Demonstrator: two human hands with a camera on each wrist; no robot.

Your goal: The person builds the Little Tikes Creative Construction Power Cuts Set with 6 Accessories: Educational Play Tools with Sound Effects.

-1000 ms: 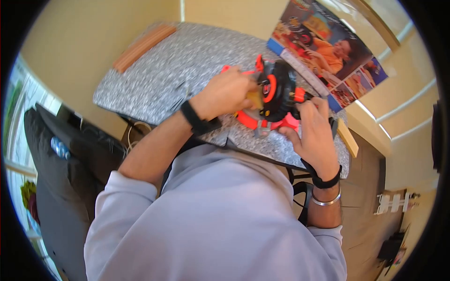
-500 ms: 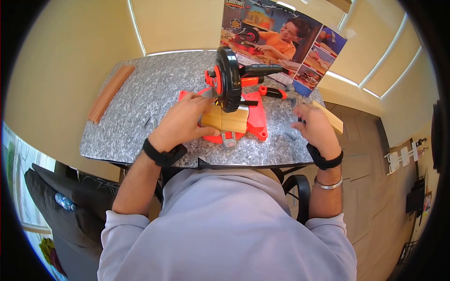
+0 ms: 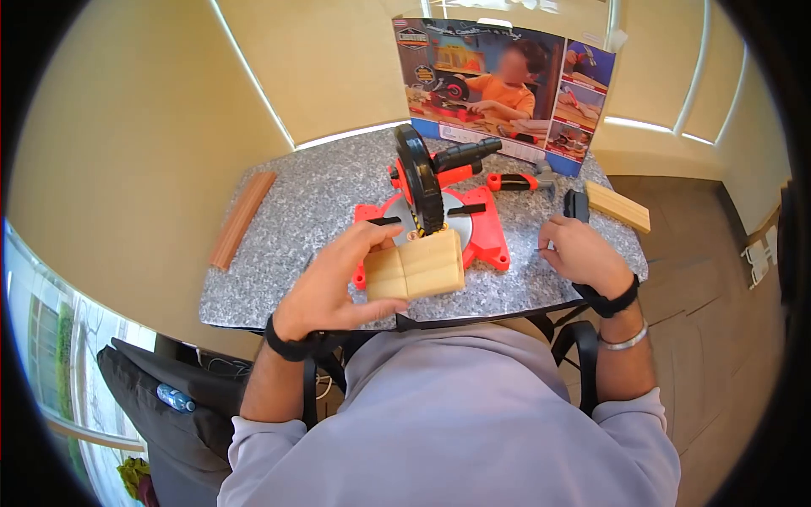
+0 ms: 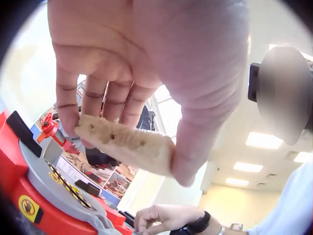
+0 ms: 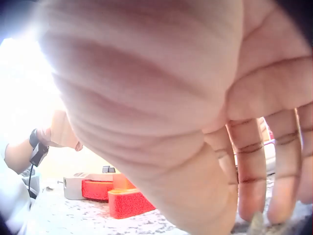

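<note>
Wood block is pinched edge to edge by the left hand, thumb opposite fingers, in front of the toy saw. It is judged light and stiff, best held by those edges; the grip of the right hand cannot be told.

Left fingers in a wide pinch, right fingers bent.

Two hands, one toy saw, one hammer, one box
</note>
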